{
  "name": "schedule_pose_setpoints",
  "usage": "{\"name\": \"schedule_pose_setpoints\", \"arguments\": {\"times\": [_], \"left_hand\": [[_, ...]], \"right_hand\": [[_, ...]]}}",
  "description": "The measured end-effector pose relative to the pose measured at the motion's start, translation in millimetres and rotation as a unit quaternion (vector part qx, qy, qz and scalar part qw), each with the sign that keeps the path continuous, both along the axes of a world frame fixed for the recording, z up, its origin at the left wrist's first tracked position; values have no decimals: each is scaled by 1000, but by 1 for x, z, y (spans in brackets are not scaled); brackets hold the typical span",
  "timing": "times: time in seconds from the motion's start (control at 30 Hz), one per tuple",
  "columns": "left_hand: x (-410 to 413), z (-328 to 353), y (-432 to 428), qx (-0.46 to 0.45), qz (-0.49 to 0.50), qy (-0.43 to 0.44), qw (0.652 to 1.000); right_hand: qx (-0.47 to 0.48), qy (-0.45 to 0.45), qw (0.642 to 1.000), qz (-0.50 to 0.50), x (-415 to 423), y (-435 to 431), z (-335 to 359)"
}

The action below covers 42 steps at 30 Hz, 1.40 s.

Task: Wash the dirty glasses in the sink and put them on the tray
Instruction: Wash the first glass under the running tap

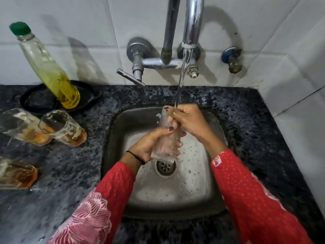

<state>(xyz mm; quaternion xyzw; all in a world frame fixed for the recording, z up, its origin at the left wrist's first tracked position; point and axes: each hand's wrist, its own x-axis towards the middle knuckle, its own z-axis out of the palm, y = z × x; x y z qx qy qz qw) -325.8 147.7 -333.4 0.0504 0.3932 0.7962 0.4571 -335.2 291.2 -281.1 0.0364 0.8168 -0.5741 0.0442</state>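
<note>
The left hand (151, 143) wraps round the low part of a glass (165, 153) over the sink (193, 199). The right hand (190, 120) curls round its top. Water (182, 76) from the tap (192, 23) falls on it. Dirty glasses (63, 128) sit left on the desk (70, 173).

A single head-worn wide-angle view looks forward and steeply down from close above the steel sink (116, 138) at frame centre, and faces the tiled wall (70, 14) across the top.
</note>
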Motion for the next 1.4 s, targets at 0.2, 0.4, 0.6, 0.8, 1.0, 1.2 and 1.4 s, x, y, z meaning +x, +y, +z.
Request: {"name": "schedule_pose_setpoints", "arguments": {"times": [0.2, 0.4, 0.6, 0.8, 1.0, 1.2, 1.4], "left_hand": [[1, 2, 11, -192, 125, 229, 946], [4, 6, 7, -113, 99, 139, 979], [0, 2, 3, -81, 68, 160, 981], [-1, 1, 8, -225, 92, 224, 944], [3, 10, 6, -55, 36, 40, 997], [4, 6, 19, -279, 120, 289, 908], [6, 18, -1, -65, 12, -16, 998]], "right_hand": [[31, -3, 1000, -5, 3, -6, -3], [38, 11, 998, -40, 0, -11, -9], [-66, 17, 992, -107, 9, -11, -21], [84, 3, 992, -90, 0, -9, -34], [-81, 48, 980, -175, 2, -14, -22], [160, -17, 985, -68, 0, -10, -23], [-88, -1, 985, -147, 10, -9, -24]]}}
